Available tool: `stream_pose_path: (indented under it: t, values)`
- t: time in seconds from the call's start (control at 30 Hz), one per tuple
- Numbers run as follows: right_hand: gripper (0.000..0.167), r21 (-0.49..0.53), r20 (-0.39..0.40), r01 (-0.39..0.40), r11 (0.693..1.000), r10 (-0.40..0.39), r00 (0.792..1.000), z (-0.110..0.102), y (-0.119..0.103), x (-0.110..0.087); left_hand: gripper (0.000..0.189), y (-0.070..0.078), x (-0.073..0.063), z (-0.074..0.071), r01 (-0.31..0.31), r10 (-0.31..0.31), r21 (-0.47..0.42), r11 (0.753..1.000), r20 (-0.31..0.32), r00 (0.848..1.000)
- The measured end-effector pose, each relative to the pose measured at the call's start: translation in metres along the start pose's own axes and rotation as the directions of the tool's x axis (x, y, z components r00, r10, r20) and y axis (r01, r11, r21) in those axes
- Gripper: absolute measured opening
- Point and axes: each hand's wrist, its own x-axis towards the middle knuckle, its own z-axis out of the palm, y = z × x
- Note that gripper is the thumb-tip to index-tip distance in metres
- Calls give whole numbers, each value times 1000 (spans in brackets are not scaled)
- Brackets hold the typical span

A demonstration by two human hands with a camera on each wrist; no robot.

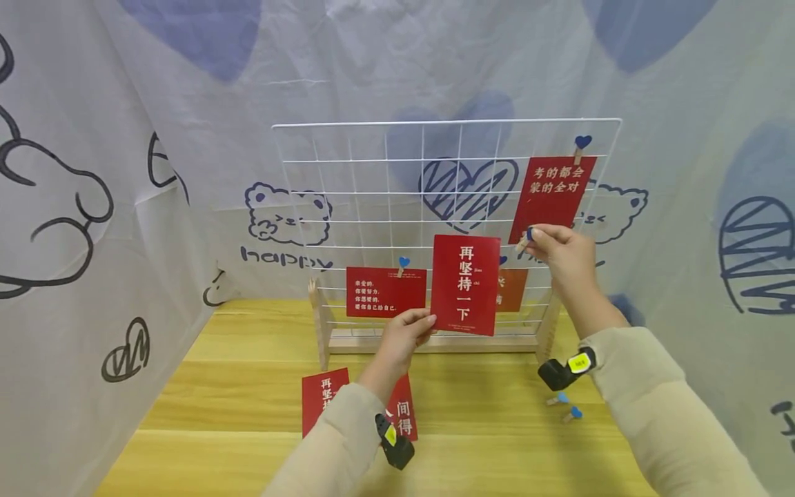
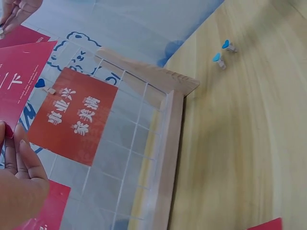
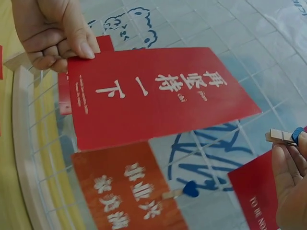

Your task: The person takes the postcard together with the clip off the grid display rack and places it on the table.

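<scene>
My left hand (image 1: pixel 400 338) pinches a red card (image 1: pixel 466 290) with white lettering by its lower left corner, holding it upright in front of a white wire grid rack (image 1: pixel 447 123). Between thumb and fingers of my right hand (image 1: pixel 571 262) is a small wooden clothespin (image 3: pixel 282 136) with a blue heart, to the right of that card. Another red card (image 1: pixel 549 197) hangs at the grid's upper right under a heart clothespin (image 1: pixel 582 143). Lower down hang a wide red card (image 1: pixel 385 293) and an orange card (image 2: pixel 72 115), the latter partly hidden behind the held card in the head view.
Red cards (image 1: pixel 404 407) lie on the wooden table (image 1: pixel 484 449) at the front left, partly covered by my left sleeve. Two heart clothespins (image 1: pixel 574 413) lie at the right. The rack's wooden base (image 1: pixel 435 345) stands before a patterned cloth (image 1: pixel 348 55).
</scene>
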Motion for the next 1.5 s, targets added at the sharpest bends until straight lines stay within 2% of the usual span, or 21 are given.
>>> stream_pose_path:
  t: [0.1, 0.2, 0.23, 0.33, 0.37, 0.43, 0.5, 0.57, 0.6, 0.67, 0.77, 0.83, 0.9, 1.0, 1.07, 1.13, 1.23, 1.27, 1.37, 1.43, 1.5]
  values:
    - [22, 147, 74, 32, 989, -43, 996, -29, 55, 41, 21, -4, -4, -2, 10, -10, 5, 1000, 2, 1000]
    - [20, 211, 101, 24, 977, -46, 994, -46, 86, 58, 20, -10, -8, -5, 18, -18, -3, 1000, 3, 1000]
    - [20, 212, 95, 19, 977, -40, 995, -48, 89, 56, 20, -12, -9, -6, 22, -22, -7, 1000, -1, 1000]
    - [22, 135, 45, -59, 989, 53, 998, -42, 72, 28, 20, -18, -12, -9, 39, -39, -15, 999, -9, 999]
    - [19, 163, 58, -68, 984, 59, 997, -43, 71, 21, 20, -20, -14, -10, 47, -47, -15, 999, -13, 999]
    - [20, 191, 61, -67, 979, 57, 997, -56, 95, 31, 21, -25, -16, -11, 59, -59, -16, 998, -16, 998]
    - [25, 141, 55, -29, 990, 21, 998, -79, 144, 59, 22, -30, -18, -13, 74, -74, -13, 997, -19, 997]
    - [23, 204, 92, 7, 979, -27, 995, -96, 175, 71, 23, -35, -20, -15, 82, -82, -7, 997, -20, 996]
    - [26, 182, 81, 5, 983, -20, 996, -101, 186, 76, 23, -38, -21, -16, 87, -88, -4, 996, -21, 996]
    - [25, 142, 55, -48, 989, 40, 998, -94, 168, 53, 23, -44, -23, -18, 97, -97, 4, 995, -23, 995]
    - [18, 189, 58, -104, 976, 95, 994, -79, 126, 7, 23, -51, -27, -19, 114, -113, 13, 993, -33, 993]
    - [16, 200, 57, -101, 975, 91, 994, -83, 129, -1, 23, -56, -28, -20, 124, -123, 18, 992, -40, 992]
    - [16, 229, 72, -78, 970, 63, 995, -101, 160, 11, 23, -59, -30, -21, 133, -132, 20, 991, -47, 990]
    - [29, 203, 31, -50, 978, 44, 999, -138, 233, 45, 24, -64, -32, -22, 134, -133, 25, 991, -49, 990]
    - [36, 181, -15, -49, 982, 52, 999, -154, 267, 57, 24, -67, -33, -24, 138, -136, 25, 990, -47, 990]
    - [40, 164, -43, -44, 986, 51, 998, -164, 287, 61, 24, -70, -35, -25, 142, -140, 27, 990, -46, 989]
    - [37, 183, -31, -63, 981, 70, 997, -168, 288, 50, 25, -75, -37, -26, 146, -145, 35, 989, -44, 988]
    - [36, 185, -21, -76, 980, 81, 996, -166, 281, 43, 25, -76, -37, -27, 148, -147, 36, 988, -46, 988]
    - [26, 260, 64, -137, 956, 124, 990, -154, 241, 7, 24, -81, -37, -28, 153, -151, 38, 988, -46, 987]
    - [26, 253, 63, -173, 952, 163, 985, -152, 231, -6, 24, -85, -37, -29, 162, -160, 36, 986, -48, 986]
    - [28, 226, 42, -190, 955, 185, 982, -154, 233, -15, 23, -88, -38, -30, 166, -164, 36, 985, -49, 985]
